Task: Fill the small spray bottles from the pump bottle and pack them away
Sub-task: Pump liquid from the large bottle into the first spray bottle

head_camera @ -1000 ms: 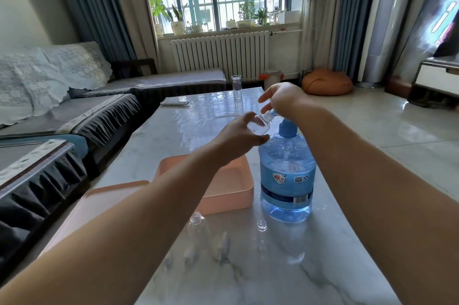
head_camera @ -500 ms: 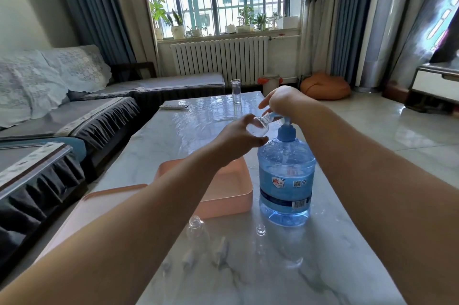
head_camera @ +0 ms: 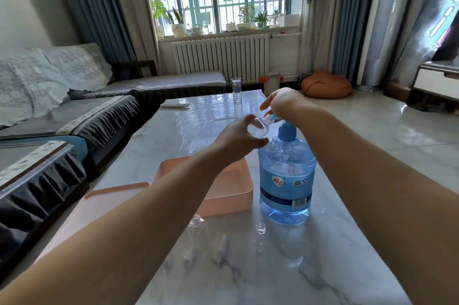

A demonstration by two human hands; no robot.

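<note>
While tilted neck-up toward the pump spout, small clear spray bottle (head_camera: 258, 128) held in left hand (head_camera: 239, 139), fingers curled round its rounded plastic body, thumb below. Capless, threaded neck meeting the pale blue spout; some clear liquid visible inside. Held in the air above the tabletop's middle, just over the tray's far right corner.

Right hand (head_camera: 285, 103) set on top of the pump head, fingers bent down over it, one finger stretched out to the left; grip underneath hidden.

Pump bottle (head_camera: 286, 180): squat, jug-shaped, translucent blue plastic, blue collar, printed label with barcode; upright right of centre on the tabletop, touching or just beside the tray.

Tray (head_camera: 223, 202): peach plastic, shallow, rounded corners, matte. Matching flat lid (head_camera: 104, 202) toward the left edge, partly behind the left forearm.

Toward the near edge: another clear bottle (head_camera: 198, 227), uncapped, hard to read against the stone; small clear cap (head_camera: 260, 227) near the pump bottle's base; faint clear sprayer parts beside it, too blurred to tell.

Table (head_camera: 323, 267): glossy white marble, grey veins, under a clear cover. Tall glass (head_camera: 236, 89) at the far edge; flat white remote (head_camera: 174, 105) at the far left corner.
</note>
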